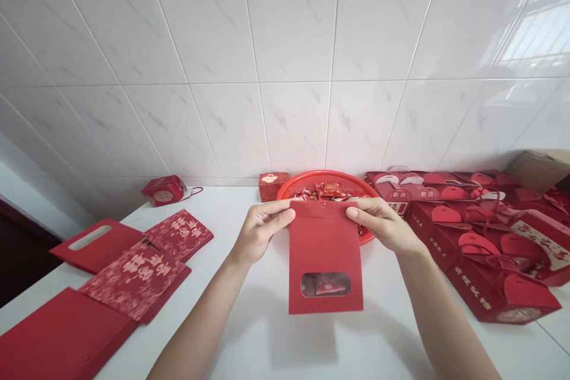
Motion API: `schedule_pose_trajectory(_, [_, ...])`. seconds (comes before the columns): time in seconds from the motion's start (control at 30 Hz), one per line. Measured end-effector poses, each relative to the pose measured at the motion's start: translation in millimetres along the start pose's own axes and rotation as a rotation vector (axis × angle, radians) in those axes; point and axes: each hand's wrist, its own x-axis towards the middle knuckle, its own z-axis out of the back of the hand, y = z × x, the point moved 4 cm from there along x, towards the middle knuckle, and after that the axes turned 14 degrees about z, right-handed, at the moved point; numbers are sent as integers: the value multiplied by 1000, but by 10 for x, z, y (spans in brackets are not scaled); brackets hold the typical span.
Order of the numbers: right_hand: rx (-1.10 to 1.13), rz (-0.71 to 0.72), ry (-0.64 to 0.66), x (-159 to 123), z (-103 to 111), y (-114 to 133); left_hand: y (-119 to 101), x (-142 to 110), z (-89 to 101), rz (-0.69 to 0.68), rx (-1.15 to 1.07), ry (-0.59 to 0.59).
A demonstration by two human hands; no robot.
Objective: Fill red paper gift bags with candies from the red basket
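Two bare hands hold one red paper pouch (324, 256) upright above the white table (267, 332), in front of the person. Left hand (260, 230) pinches the pouch's top left corner, thumb on the near face and fingers curled behind. Right hand (378, 222) pinches the top right corner in the same manner. Pouch hangs straight, top edge level, its lower edge clear of the tabletop and casting a shadow below. A small clear window (325, 284) near the bottom of the pouch shows red wrapped contents inside; a small hole sits at the centre of the top edge.

Directly behind the pouch stands a round red plastic basket (307, 181) holding wrapped candies (323, 191); the pouch overlaps its front rim in view. A small red box (273, 184) stands just left of the basket, against the tiled wall (285, 71). Another small red box with a cord (164, 189) lies further left, near the wall.

Left side of the table: flat red patterned cartons (146, 267) lie overlapped, with plain red flat sheets, one having a slot cut-out (91, 237).

Right side of the table: many assembled red gift boxes (481, 249) with heart-shaped flaps lie packed closely together, reaching to the table's right edge.
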Motion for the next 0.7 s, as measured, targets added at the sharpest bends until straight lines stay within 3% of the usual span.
schedule_pose_trajectory(0.17, [-170,25,-27,-44,11,170,10,8,2,-22,56,-89])
schedule_pose_trajectory(0.23, [-307,48,-139,-139,163,330,-5,5,4,-44,71,-102])
schedule_pose_trajectory(0.3, [-443,77,-369,-307,436,552,-23,6,22,-74,80,-96])
schedule_pose_trajectory(0.47, [-892,194,-1193,-1079,1293,1216,-34,28,134,-111,51,-139])
schedule_pose_trajectory(0.53, [-1155,248,-1350,-1408,1522,1424,-37,32,162,-114,58,-155])
schedule_pose_trajectory(0.63, [-1468,66,-1482,-1911,1787,1562,-53,33,175,-119,92,-157])
schedule_pose_trajectory(0.7, [-1633,-210,-1483,-2247,1930,1560,-63,34,175,-125,118,-153])
